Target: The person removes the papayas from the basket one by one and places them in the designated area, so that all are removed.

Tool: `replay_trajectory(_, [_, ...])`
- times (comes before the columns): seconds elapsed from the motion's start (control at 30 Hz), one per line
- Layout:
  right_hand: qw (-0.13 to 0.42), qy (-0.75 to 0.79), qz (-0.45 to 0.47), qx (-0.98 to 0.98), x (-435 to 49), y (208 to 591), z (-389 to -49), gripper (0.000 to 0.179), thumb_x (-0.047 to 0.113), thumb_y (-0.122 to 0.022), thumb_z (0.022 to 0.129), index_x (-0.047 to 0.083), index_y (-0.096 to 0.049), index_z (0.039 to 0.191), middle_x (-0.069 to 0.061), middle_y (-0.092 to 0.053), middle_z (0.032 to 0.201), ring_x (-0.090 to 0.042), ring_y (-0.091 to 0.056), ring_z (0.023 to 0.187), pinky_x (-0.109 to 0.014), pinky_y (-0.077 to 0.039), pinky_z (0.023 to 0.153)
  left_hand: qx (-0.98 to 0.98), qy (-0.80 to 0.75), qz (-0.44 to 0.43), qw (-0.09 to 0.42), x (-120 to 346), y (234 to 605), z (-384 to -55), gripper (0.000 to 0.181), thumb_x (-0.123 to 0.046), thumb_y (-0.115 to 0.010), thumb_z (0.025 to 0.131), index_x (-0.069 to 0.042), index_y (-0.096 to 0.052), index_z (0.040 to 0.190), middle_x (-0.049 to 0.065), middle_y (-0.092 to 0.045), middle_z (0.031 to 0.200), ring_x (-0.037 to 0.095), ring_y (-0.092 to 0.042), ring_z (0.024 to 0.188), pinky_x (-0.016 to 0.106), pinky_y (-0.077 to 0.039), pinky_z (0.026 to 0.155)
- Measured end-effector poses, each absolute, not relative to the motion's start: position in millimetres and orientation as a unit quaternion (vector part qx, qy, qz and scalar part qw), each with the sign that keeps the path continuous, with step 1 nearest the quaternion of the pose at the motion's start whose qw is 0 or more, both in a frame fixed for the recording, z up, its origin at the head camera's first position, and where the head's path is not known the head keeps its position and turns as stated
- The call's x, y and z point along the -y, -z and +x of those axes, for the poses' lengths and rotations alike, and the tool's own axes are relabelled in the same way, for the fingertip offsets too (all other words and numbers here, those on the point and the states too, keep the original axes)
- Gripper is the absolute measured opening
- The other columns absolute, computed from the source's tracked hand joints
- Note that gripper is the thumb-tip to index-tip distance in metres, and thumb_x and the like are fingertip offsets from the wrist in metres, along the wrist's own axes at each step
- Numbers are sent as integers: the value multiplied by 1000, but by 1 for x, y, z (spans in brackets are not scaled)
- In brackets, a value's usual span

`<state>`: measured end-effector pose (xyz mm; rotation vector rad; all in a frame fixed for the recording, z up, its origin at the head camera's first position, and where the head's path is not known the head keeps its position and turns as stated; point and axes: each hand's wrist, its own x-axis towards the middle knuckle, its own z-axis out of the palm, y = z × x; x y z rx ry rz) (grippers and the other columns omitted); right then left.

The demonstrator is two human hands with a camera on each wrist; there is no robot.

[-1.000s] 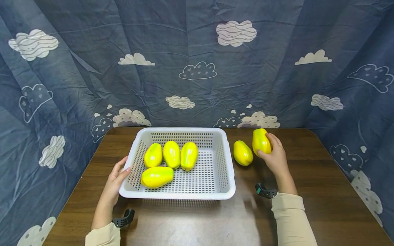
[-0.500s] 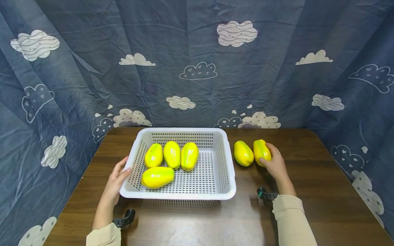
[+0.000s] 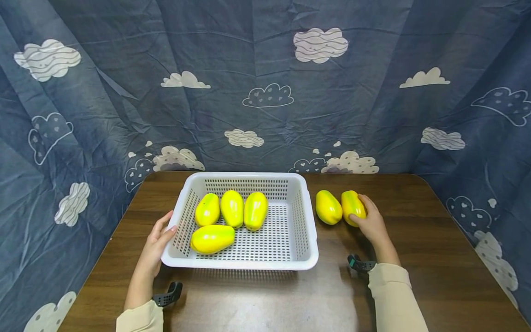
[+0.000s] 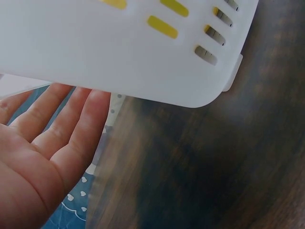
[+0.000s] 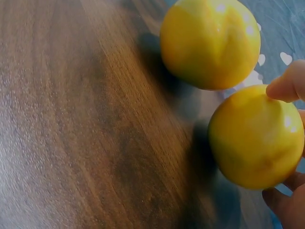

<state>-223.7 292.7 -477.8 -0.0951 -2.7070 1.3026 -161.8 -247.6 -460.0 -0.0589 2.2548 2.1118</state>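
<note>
A white perforated plastic basket (image 3: 238, 264) stands on the table. My left hand (image 3: 152, 246) holds its left side, the thumb at the rim; in the left wrist view the straight fingers (image 4: 88, 124) reach the basket's edge and their tips are hidden. Several yellow-green papayas lie inside, one papaya (image 3: 212, 239) sideways in front of the others. Right of the basket, a papaya (image 3: 328, 207) lies on the table. Beside it my right hand (image 3: 373, 221) grips another papaya (image 3: 352, 207), thumb on the near side, fingers around the far side. This papaya appears to rest on the table.
The brown wooden table (image 3: 265, 299) extends around the basket. A blue curtain with cloud prints (image 3: 265, 120) hangs right behind the table's back edge. Dark wrist straps (image 3: 361, 263) sit at both sleeve cuffs.
My right hand has lowered its papaya from a raised, tilted position down beside the other papaya on the table. The left hand and basket hold still.
</note>
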Motion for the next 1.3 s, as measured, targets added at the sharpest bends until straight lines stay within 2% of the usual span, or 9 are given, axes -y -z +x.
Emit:
replay_trajectory(0.5, [95, -433, -46, 895, -289, 469, -221, 72, 22, -61, 85, 6, -20, 142, -25, -20, 142, -45, -19, 126, -60, -18, 96, -728, -685, -18, 25, 248, 461, -163, 54, -27, -44, 95, -13, -20, 142, 25, -34, 134, 11, -59, 93, 33, -50, 71])
replay_trajectory(1.1, [167, -419, 2, 892, -271, 436, -222, 71, 21, -65, 83, 14, -26, 142, -18, -28, 141, -39, -24, 127, -58, -20, 97, -727, -686, -18, 28, 247, 458, -162, 54, -26, -43, 95, -14, -20, 142, 25, -33, 135, 12, -58, 95, 37, -49, 74])
replay_trajectory(1.3, [187, -424, 32, 886, -261, 423, -222, 71, 17, -66, 81, 10, -28, 141, -18, -30, 140, -37, -26, 126, -56, -20, 98, -727, -686, -20, 26, 247, 457, -162, 54, -26, -43, 95, -14, -20, 142, 25, -33, 135, 12, -58, 95, 36, -49, 74])
